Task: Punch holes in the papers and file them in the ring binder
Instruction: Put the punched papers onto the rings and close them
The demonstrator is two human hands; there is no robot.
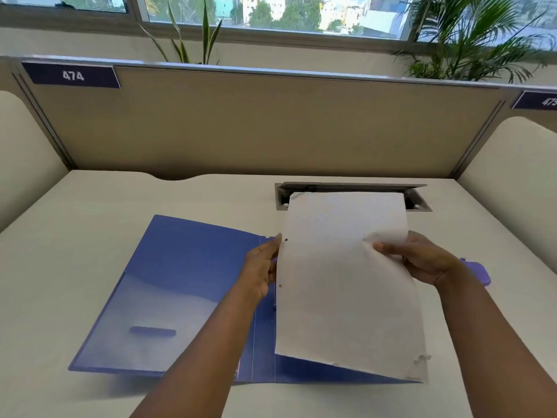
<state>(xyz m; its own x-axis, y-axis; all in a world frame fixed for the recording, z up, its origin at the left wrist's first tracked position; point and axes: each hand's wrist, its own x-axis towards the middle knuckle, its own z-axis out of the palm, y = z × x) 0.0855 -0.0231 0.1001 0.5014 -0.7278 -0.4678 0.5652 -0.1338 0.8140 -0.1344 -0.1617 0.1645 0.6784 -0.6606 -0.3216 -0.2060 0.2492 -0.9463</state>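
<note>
A blue ring binder (168,285) lies open on the desk, its left cover spread flat. A white sheet of paper (343,285) with two punched holes along its left edge is held above the binder's right half. My left hand (262,267) grips the sheet's left edge between the two holes. My right hand (422,257) pinches the right edge, thumb on top. The sheet hides the binder's rings and most of the right cover. A purple hole punch (477,271) peeks out behind my right wrist.
A grey cable hatch (419,200) is set into the desk behind the paper. A beige partition (271,125) closes the desk's far side, with curved side panels left and right. Plants stand behind it.
</note>
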